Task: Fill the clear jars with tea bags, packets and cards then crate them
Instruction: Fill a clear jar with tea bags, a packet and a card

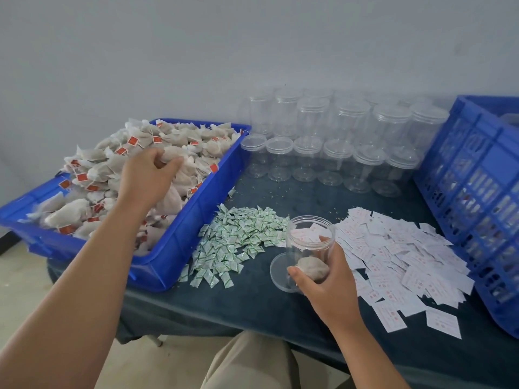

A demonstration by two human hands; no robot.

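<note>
The left hand pinches a tea bag on the heap in the tray, and the jar, held mouth up by the right hand, is just right of the tray.

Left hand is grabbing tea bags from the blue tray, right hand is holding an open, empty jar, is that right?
Not empty: the head view shows a tea bag at the bottom of the jar. The rest holds: the left hand grips tea bags in the blue tray, the right hand holds the open jar.
</note>
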